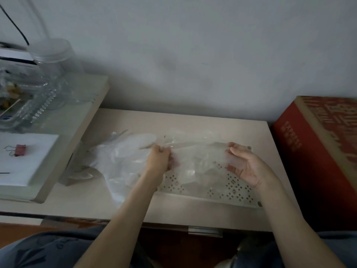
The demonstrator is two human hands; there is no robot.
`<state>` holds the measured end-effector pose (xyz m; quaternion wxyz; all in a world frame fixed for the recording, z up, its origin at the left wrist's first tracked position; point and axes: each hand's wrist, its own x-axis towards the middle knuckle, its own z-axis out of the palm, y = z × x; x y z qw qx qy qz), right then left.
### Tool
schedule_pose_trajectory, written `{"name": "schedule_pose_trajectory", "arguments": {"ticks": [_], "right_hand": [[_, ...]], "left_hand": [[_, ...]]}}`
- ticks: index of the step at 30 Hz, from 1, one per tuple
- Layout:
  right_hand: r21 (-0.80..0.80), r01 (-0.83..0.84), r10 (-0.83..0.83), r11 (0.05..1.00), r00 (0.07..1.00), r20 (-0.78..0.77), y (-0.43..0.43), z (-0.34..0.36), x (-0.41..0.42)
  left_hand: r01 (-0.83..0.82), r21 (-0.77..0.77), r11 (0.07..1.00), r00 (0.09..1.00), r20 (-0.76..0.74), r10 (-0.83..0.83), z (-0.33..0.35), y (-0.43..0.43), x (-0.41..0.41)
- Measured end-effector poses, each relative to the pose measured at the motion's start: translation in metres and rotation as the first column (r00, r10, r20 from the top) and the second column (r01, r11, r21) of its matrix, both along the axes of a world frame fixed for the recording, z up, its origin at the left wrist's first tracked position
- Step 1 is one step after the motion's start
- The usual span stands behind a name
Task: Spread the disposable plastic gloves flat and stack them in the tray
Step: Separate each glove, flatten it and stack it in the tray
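Glove [195, 161] stretched left-to-right between left hand [160, 158] (curled tight, pinching one end) and right hand [244, 167], fingers loosely curled round the other, directly over tray [212, 200] on tabletop [193, 216]; unsorted pile [116, 157] nearer left hand

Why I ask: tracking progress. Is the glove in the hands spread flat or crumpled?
Not flat yet: the glove is stretched between left hand and right hand over the tray, wrinkled in the middle.
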<state>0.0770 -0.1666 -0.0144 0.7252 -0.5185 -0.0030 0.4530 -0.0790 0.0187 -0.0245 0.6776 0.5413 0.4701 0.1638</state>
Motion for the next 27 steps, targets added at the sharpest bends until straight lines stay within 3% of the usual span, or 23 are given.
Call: {"name": "schedule_pose_trajectory", "arguments": {"ticks": [3,5,7,9,11,13,14,18,21,23,25,27], "right_hand": [[-0.198,0.001,0.028,0.98,0.99,0.141,0.005,-0.014,0.001],[-0.435,-0.034,0.195,0.9,0.923,0.332,0.005,-0.025,0.002],[-0.654,-0.145,0.506,0.743,0.761,0.406,0.003,-0.031,-0.001],[-0.758,-0.245,0.707,0.604,0.604,0.368,0.005,-0.034,-0.008],[-0.829,-0.208,0.798,0.52,0.463,0.384,0.011,-0.038,-0.015],[-0.852,-0.13,0.823,0.507,0.367,0.434,0.014,-0.042,-0.018],[-0.83,-0.12,0.793,0.545,0.396,0.464,0.013,-0.043,-0.019],[-0.682,-0.022,0.49,0.731,0.712,0.502,-0.005,-0.031,-0.003],[-0.62,-0.053,0.396,0.783,0.811,0.43,-0.016,-0.029,0.003],[-0.724,-0.123,0.553,0.679,0.735,0.393,-0.014,-0.034,-0.002],[-0.833,-0.087,0.718,0.547,0.561,0.413,-0.004,-0.046,-0.013],[-0.861,0.049,0.739,0.507,0.488,0.464,0.0,-0.054,-0.016]], "left_hand": [[-0.028,0.046,0.999,0.997,-0.068,0.031,-0.01,-0.003,0.004],[-0.056,0.1,0.993,0.991,-0.118,0.067,-0.015,-0.005,0.007],[-0.092,0.135,0.987,0.983,-0.142,0.112,-0.017,-0.006,0.009],[-0.118,0.164,0.979,0.975,-0.17,0.146,-0.018,-0.007,0.01],[-0.083,0.224,0.971,0.971,-0.203,0.13,-0.019,-0.008,0.011],[0.007,0.293,0.956,0.962,-0.263,0.074,-0.019,-0.009,0.011],[0.05,0.326,0.944,0.957,-0.285,0.048,-0.018,-0.01,0.011],[0.12,0.407,0.905,0.954,-0.3,0.009,-0.016,-0.014,0.017],[-0.001,0.267,0.964,0.963,-0.261,0.073,-0.013,-0.019,0.024],[0.023,0.285,0.958,0.946,-0.316,0.071,-0.015,-0.025,0.03],[0.154,0.379,0.912,0.893,-0.449,0.036,-0.017,-0.032,0.03],[0.309,0.552,0.775,0.852,-0.522,0.032,-0.012,-0.046,0.033]]}}
